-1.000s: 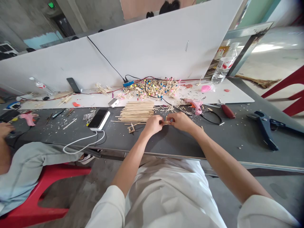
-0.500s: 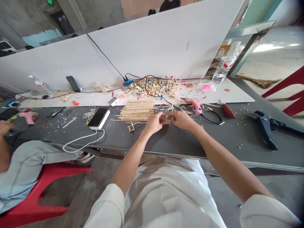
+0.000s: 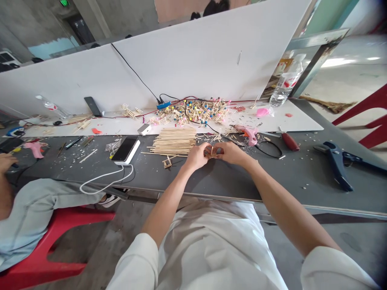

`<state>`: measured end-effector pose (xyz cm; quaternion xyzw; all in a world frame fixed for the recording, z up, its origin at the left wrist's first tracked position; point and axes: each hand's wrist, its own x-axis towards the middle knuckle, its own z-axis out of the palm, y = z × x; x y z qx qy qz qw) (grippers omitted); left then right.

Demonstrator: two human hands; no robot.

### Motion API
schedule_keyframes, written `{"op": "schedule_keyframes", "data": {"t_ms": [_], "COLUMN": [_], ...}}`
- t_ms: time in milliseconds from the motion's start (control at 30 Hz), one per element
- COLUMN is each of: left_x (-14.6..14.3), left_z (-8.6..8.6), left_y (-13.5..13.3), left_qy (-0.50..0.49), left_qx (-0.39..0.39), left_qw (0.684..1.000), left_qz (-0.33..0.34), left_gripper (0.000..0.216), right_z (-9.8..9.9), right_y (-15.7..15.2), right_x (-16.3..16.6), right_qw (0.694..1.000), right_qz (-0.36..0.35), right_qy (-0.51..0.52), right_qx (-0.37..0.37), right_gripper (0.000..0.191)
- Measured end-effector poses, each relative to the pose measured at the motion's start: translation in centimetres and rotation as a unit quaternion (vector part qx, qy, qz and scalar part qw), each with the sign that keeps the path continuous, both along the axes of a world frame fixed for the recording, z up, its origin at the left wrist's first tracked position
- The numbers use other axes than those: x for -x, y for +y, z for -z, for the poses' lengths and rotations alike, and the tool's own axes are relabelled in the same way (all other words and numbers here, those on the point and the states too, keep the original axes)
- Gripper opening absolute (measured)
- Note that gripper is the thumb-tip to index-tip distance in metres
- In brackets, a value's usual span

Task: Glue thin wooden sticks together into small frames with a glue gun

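My left hand (image 3: 198, 155) and my right hand (image 3: 228, 153) meet over the grey table, fingers closed on a small wooden stick frame (image 3: 213, 154) between them. One short piece of the frame points upward; the rest is partly covered by my fingers. Just left of my left hand lies a bundle of thin wooden sticks (image 3: 173, 141). A second small stick piece (image 3: 167, 162) rests in front of the bundle. Beyond my right hand is a pink glue gun (image 3: 250, 136).
Behind is a heap of sticks with coloured balls (image 3: 202, 112). A phone on a white power bank (image 3: 126, 150) trails a cable to the left. Blue cutters (image 3: 335, 165) and a red-handled tool (image 3: 290, 141) lie right. A co-worker's hand (image 3: 6, 162) shows far left.
Both hands stay in nearly the same place with the small stick frame. The fingers of my right hand have shifted slightly around it.
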<state>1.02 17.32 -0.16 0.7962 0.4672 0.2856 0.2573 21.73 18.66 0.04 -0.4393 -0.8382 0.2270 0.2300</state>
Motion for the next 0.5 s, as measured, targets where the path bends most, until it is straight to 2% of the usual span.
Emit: {"op": "schedule_keyframes", "data": {"t_ms": [133,300,500], "left_x": [-0.1,-0.1,0.0], "left_z": [-0.2,-0.3,-0.4], "left_y": [-0.2,-0.3,-0.3], "left_qy": [0.021,0.017,0.013], "left_qx": [-0.005,-0.007,0.001], "left_qw": [1.000,1.000,1.000], "left_qz": [-0.001,0.006,0.013], "left_gripper": [0.043,0.042,0.040], "right_z": [0.1,0.2,0.3], "right_y": [0.7,1.0,0.8], "right_x": [-0.9,-1.7,-1.0], "right_qw": [1.000,0.999,0.998], "right_qz": [0.001,0.020,0.056], "right_qy": [-0.013,-0.006,-0.028], "right_qx": [0.027,0.047,-0.023], "right_gripper": [0.030,0.030,0.024]}}
